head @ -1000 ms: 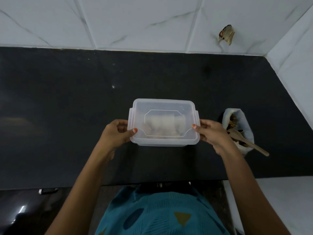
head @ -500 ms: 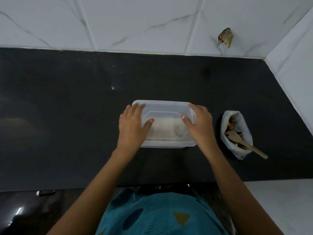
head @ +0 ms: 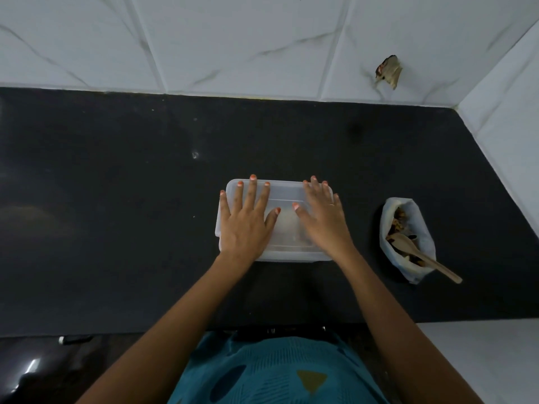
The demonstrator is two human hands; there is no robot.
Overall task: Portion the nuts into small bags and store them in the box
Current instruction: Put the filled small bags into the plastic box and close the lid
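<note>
Clear lidded plastic box (head: 287, 252): centred on dark stone counter (head: 116, 199), under both flat hands.
White open nut bag (head: 424, 228): right of box, apart.
Wooden spoon (head: 423, 256): in bag.

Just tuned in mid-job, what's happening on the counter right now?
A person is pressing both palms flat on the lid of a clear plastic box on the black counter. The left hand covers the lid's left half, the right hand its right half, fingers spread. Something pale shows faintly through the lid; I can't make out what. To the right, apart from the box, an open white bag of nuts lies with a wooden spoon resting in it.
</note>
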